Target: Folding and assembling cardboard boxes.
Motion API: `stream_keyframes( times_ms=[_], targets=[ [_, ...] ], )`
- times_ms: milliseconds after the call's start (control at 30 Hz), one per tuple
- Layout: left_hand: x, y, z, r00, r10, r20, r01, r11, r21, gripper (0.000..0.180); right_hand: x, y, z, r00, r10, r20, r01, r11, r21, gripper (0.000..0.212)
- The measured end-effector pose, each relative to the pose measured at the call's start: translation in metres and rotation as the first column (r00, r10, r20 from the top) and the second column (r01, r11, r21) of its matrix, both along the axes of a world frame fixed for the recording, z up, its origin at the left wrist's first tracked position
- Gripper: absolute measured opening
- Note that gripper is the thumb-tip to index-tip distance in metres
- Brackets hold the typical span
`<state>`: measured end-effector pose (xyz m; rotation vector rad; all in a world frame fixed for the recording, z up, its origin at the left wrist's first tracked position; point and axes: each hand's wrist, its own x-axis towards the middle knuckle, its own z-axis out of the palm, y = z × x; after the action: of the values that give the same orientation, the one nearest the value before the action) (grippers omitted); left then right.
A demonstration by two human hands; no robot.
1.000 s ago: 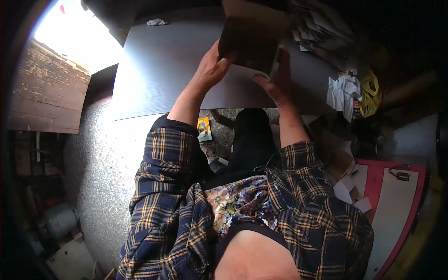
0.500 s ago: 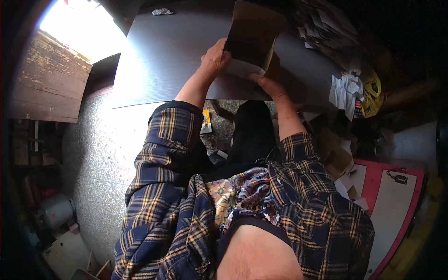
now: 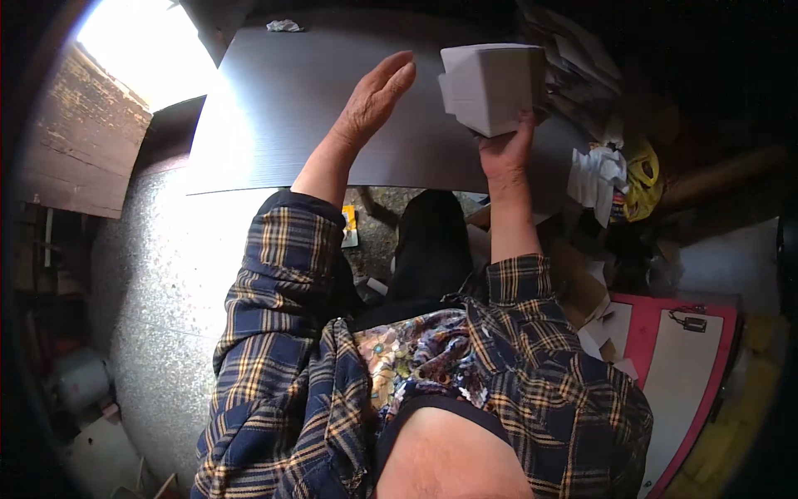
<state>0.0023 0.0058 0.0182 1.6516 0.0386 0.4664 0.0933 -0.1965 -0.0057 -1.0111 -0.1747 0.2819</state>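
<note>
A white folded cardboard box (image 3: 499, 87) with angled sides is held up over the dark table (image 3: 274, 108). My right hand (image 3: 509, 151) grips it from below, at its near lower edge. A small flap sticks out on the box's left side. My left hand (image 3: 376, 98) hovers over the table to the left of the box, apart from it. Its fingers are stretched out and nothing is in it.
Crumpled white paper (image 3: 285, 26) lies at the table's far left. Flat card pieces (image 3: 582, 62) pile up at the far right. White crumpled sheets (image 3: 597, 179) and a yellow plastic bag (image 3: 642, 179) sit at the right edge. A pink-edged panel (image 3: 677, 366) stands lower right.
The box has turned from its dark open side to its white outside and moved right in my right hand. My left hand has let go of it and moved away left.
</note>
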Motion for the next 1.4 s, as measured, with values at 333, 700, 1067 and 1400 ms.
stream_keyframes(
  times_ms=[333,700,1067,1400],
  targets=[
    [0.003,-0.018,0.000,0.992,0.104,0.074,-0.102,0.994,-0.034,0.049,-0.010,0.011,0.014,0.931,0.306,-0.200,-0.245,0.928,0.280,0.061],
    [-0.003,-0.041,0.013,0.993,0.098,0.067,-0.100,0.995,0.029,0.027,-0.020,0.024,0.002,0.997,0.059,-0.045,-0.047,0.972,0.229,0.063],
    [-0.003,-0.048,0.017,0.999,0.032,-0.005,-0.033,0.988,-0.152,0.048,-0.022,0.035,-0.001,0.998,0.047,-0.034,-0.039,0.979,0.202,0.055],
    [-0.011,-0.045,0.024,0.998,-0.055,0.009,0.055,0.963,-0.265,0.056,-0.022,0.038,0.001,0.999,0.034,-0.020,-0.029,0.982,0.189,0.054]
  ],
)
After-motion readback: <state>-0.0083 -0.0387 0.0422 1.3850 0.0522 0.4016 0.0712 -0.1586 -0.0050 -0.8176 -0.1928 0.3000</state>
